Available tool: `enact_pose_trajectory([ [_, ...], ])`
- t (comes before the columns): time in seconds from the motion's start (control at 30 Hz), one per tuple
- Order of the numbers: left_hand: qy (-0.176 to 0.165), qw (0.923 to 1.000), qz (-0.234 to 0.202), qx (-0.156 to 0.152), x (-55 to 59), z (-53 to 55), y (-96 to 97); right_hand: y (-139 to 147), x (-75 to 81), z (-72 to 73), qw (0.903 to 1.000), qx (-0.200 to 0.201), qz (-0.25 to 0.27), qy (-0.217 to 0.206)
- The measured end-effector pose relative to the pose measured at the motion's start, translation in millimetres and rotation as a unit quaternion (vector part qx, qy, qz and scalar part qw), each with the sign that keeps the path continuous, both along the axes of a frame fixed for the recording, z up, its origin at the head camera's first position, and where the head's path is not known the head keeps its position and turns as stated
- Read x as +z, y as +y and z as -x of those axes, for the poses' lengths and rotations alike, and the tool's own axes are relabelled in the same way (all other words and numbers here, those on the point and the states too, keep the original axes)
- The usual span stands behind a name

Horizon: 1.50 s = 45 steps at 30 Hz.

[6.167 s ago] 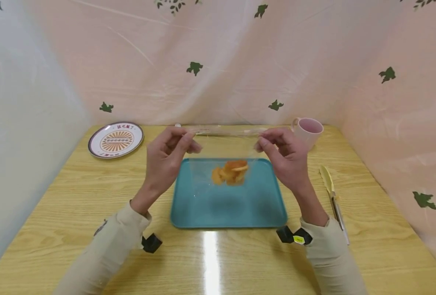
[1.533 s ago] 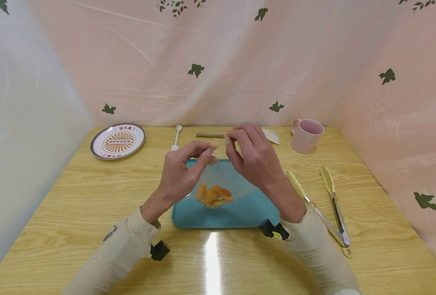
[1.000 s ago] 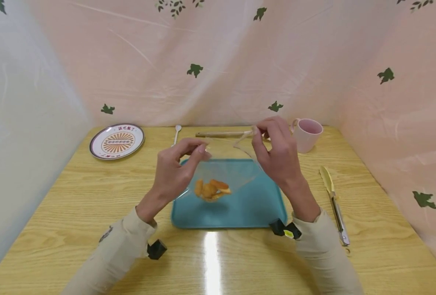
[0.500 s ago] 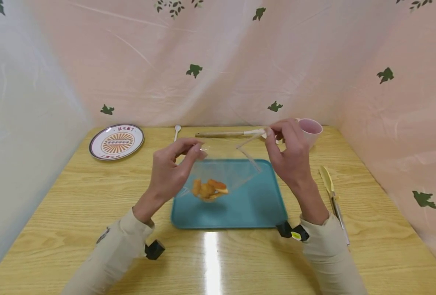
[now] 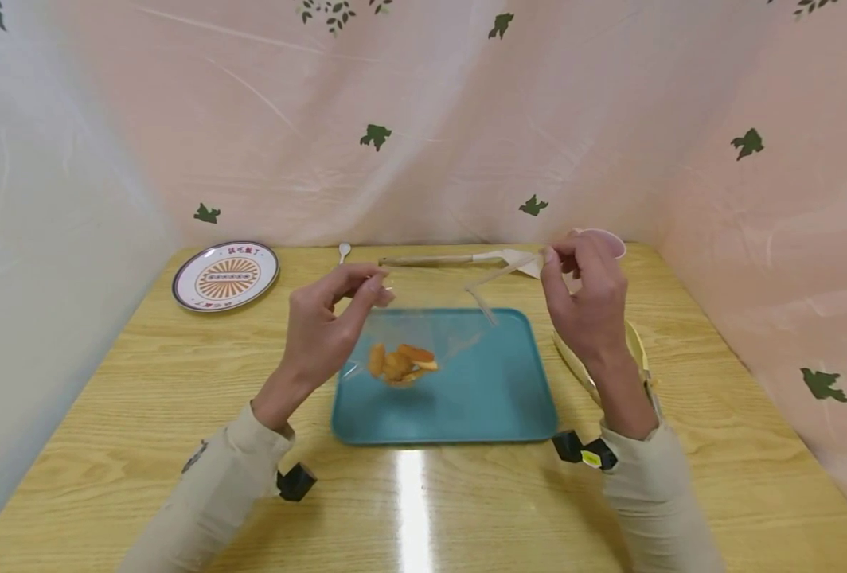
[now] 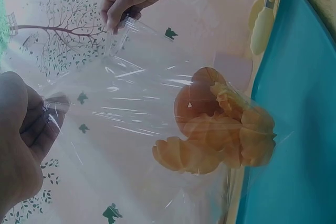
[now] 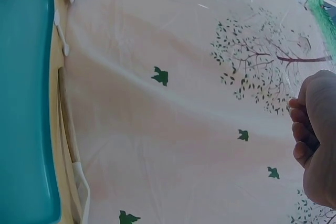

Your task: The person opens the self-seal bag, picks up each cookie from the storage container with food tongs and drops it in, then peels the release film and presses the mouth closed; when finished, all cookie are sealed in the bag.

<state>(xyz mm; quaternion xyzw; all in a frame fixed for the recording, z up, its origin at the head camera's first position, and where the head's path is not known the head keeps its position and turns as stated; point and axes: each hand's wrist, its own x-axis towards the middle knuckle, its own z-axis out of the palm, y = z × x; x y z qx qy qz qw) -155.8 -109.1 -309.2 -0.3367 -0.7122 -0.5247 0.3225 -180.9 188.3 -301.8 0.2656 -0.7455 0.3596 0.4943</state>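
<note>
A clear plastic bag (image 6: 126,90) hangs above the teal tray (image 5: 495,414), with golden-brown, bread-like pieces (image 5: 400,364) gathered low inside it. My left hand (image 5: 323,322) pinches the bag's top edge between thumb and fingers. On the opposite side, my right hand (image 5: 587,298) pinches the far end of the edge, and a pale folded strip of it runs down from those fingertips. The left wrist view shows both hands stretching the film apart. A round reddish-brown piece (image 6: 194,103) and several lobed ones show through it.
A patterned plate (image 5: 226,276) stands at the back left. Behind the tray lie a white spoon (image 5: 344,251) and a wooden-handled spatula (image 5: 431,260). Right of the tray are the tongs (image 5: 570,358), partly behind my right arm, and a pink mug (image 5: 610,241), mostly hidden.
From close together 1.5 seconds ago, my hands have moved apart, the right one farther, toward the mug. The bag's edge has spread between them, and the pieces have shifted slightly left.
</note>
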Motion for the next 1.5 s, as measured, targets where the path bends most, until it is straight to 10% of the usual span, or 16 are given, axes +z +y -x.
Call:
enact_pose_trajectory([
  [1.5, -0.016, 0.9995, 0.010, 0.024, 4.4, 2.5, -10.9, 66, -21.6, -1.2, 0.9912, -0.106, 0.060, -0.052],
])
